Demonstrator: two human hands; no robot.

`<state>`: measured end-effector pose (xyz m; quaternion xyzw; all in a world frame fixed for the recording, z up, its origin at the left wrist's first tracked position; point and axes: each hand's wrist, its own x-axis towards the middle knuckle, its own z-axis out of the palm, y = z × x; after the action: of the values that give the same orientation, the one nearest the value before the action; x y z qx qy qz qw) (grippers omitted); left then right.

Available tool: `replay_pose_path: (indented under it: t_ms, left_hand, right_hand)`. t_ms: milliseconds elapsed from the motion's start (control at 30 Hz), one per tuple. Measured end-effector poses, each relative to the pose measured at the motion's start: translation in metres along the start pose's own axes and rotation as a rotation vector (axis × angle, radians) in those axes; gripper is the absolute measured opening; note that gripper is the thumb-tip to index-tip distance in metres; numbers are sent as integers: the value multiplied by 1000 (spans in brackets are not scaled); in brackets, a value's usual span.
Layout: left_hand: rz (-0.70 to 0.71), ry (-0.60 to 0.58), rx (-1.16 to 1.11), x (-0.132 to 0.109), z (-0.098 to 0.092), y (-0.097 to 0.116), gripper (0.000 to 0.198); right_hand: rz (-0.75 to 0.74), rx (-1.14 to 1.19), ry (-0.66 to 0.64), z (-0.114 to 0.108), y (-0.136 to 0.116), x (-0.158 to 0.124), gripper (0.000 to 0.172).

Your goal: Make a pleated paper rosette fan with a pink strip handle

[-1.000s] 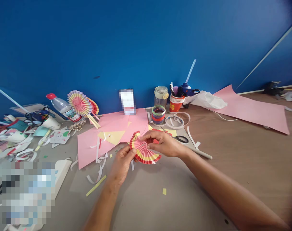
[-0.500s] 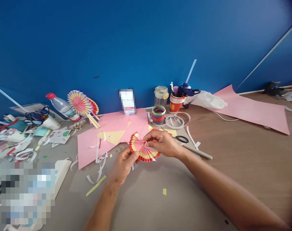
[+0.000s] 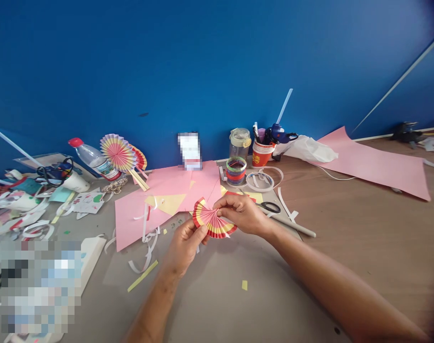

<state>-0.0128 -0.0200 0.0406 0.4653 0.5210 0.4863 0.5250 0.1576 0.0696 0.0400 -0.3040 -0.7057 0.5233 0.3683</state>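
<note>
Between my hands is a pleated paper fan (image 3: 214, 225), pink in the middle with yellow and red bands at its curved edge. My left hand (image 3: 186, 243) pinches its lower left rim between thumb and fingers. At the gathered centre, my right hand (image 3: 242, 213) has thumb and forefinger pressed on the folds. The fan is spread in roughly a half circle, held above the table. Behind my right hand lie scissors (image 3: 270, 206), partly hidden, and a grey stick (image 3: 297, 226).
Pink paper sheets (image 3: 131, 224) and white paper strips (image 3: 145, 264) lie beyond my left hand. A finished fan on sticks (image 3: 118, 153) leans near a plastic bottle (image 3: 95, 162). At the back stand a phone (image 3: 190, 150), a clear cup (image 3: 239, 143) and red paper cups (image 3: 261, 155) holding tools.
The fan has shifted and tilted very slightly in my hands, its lower edge a little higher. Both hands keep their hold; everything on the table stays where it was.
</note>
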Motion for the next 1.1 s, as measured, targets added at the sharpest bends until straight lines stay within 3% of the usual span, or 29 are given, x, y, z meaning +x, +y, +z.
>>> replay_pose_path:
  t_ms: [367, 533, 733, 933, 1100]
  left_hand:
    - [-12, -32, -50, -1, 0, 1, 26]
    - [4, -94, -122, -1, -5, 1, 40]
    - [-3, 17, -242, 3, -2, 4, 39]
    - [-24, 4, -409, 5, 6, 3, 49]
    - [-83, 52, -499, 5, 9, -3, 42]
  right_hand:
    - [-89, -39, 0, 1, 3, -2, 10]
    - [-67, 30, -20, -4, 1, 0, 8]
    - [-127, -18, -20, -5, 1, 1, 10]
    - [-212, -105, 18, 2, 0, -1, 12]
    - [-264, -183, 49, 9, -2, -3, 13]
